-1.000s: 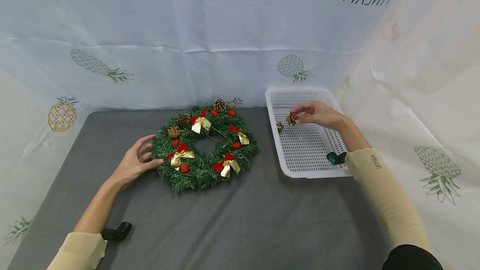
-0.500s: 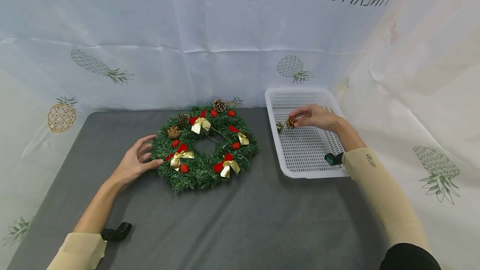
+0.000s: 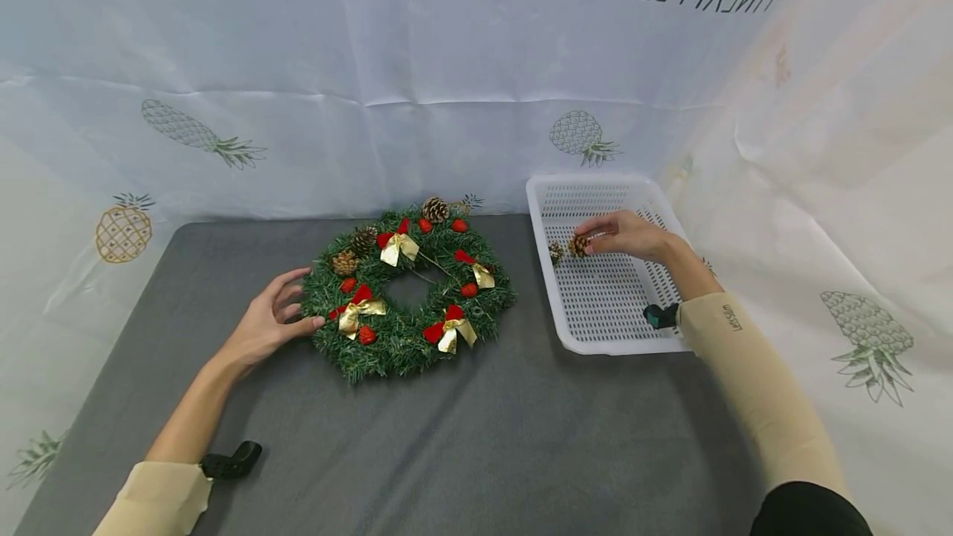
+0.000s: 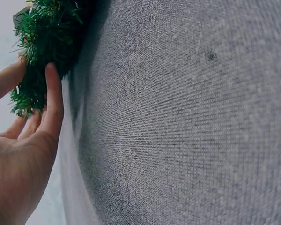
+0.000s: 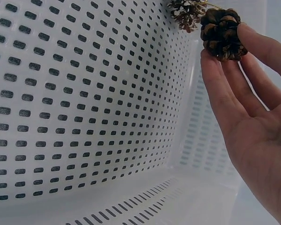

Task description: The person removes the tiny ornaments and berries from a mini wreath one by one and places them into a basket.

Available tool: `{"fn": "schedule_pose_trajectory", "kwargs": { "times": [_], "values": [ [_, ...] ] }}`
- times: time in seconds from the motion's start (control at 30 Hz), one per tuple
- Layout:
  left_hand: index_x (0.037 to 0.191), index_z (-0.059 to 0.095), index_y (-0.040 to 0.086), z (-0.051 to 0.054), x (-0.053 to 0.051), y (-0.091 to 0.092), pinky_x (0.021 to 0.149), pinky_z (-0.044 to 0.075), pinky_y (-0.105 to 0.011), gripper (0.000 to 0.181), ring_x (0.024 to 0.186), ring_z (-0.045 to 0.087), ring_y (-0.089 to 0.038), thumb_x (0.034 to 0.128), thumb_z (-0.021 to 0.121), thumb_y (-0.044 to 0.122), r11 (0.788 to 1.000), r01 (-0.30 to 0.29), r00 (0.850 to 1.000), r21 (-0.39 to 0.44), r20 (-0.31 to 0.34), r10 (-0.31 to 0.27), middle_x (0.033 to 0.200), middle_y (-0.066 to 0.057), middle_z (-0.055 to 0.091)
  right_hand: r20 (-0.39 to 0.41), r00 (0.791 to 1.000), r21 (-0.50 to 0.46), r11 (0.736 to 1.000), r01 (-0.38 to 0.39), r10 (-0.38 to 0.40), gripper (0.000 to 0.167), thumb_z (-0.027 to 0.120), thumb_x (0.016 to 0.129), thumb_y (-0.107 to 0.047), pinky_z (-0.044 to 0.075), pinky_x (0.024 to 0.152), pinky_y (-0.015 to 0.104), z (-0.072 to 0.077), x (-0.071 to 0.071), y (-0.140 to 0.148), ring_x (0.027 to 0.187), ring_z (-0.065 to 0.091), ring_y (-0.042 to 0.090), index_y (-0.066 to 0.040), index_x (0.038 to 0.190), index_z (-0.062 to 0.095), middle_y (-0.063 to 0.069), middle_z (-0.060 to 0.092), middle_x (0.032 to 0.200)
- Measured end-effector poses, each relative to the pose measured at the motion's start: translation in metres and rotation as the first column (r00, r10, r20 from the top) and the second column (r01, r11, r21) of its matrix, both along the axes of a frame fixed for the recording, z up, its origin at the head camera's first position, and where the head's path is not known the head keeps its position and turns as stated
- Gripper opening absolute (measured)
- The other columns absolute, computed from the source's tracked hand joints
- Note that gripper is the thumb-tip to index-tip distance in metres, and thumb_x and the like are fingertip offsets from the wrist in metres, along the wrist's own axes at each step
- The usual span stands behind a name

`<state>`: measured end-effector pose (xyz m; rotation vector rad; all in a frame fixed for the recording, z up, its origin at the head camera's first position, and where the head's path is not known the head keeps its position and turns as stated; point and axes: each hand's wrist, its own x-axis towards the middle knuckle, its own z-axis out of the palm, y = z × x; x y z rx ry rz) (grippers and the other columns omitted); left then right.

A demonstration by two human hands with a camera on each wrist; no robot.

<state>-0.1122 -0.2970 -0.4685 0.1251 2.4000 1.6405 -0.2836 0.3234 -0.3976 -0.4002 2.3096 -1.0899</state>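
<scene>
In the head view, a green Christmas wreath with gold-and-red bows, red berries and pine cones lies on the table. My left hand is at its left edge. Wreath greenery sits between the thumb and fingers in the left wrist view. My right hand pinches a brown pine cone between thumb and fingertips, inside a white perforated basket. Another pine cone, with pale tips, lies by the basket's left wall, just beside the held one.
A grey cloth covers the table. The basket stands to the right of the wreath. A white sheet printed with pineapples hangs behind and along the sides.
My right hand has shifted slightly left and down with the pine cone, then stays almost still. The left hand and the wreath have not moved.
</scene>
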Motion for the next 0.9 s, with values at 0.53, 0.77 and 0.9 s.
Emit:
{"fn": "schedule_pose_trajectory", "kwargs": {
  "times": [0.53, 0.77, 0.9],
  "values": [
    [0.176, 0.017, 0.018, 0.0005, -0.0008, 0.0003, 0.120, 0.030, -0.084, 0.097, 0.157, 0.020, -0.071, 0.1014, 0.079, 0.015, 1.000, -0.001, 1.000, 0.000, 0.004, 0.001, 0.178, -0.034, 0.014, -0.036, 0.999, 0.056, 0.998, 0.009, -0.007, 0.046, 0.075, 0.103, -0.014, 0.055, 0.096, 0.019, -0.0024, 0.0007, -0.0007, 0.120, 0.068, 0.013, 0.001, 0.145, 0.065, 0.025, 0.062, 0.154],
    [0.176, 0.016, 0.017, -0.0006, -0.0003, -0.0003, 0.121, 0.029, -0.084, 0.097, 0.157, 0.020, -0.071, 0.1011, 0.079, 0.014, 1.000, 0.002, 1.000, 0.000, -0.001, -0.002, 0.178, -0.035, 0.014, -0.032, 0.999, 0.077, 0.997, 0.025, -0.023, 0.045, 0.076, 0.102, -0.011, 0.055, 0.091, 0.017, -0.0080, -0.0010, 0.0015, 0.111, 0.067, 0.010, 0.001, 0.145, 0.066, 0.025, 0.066, 0.149],
    [0.176, 0.017, 0.017, -0.0007, -0.0003, -0.0006, 0.121, 0.029, -0.084, 0.097, 0.156, 0.020, -0.071, 0.1014, 0.078, 0.014, 1.000, 0.002, 1.000, -0.002, -0.005, -0.002, 0.178, -0.035, 0.014, -0.030, 0.999, 0.083, 0.996, 0.020, -0.018, 0.045, 0.074, 0.103, -0.010, 0.056, 0.093, 0.018, -0.0102, -0.0010, 0.0027, 0.114, 0.068, 0.012, 0.001, 0.145, 0.065, 0.025, 0.065, 0.150]
  ]
}}
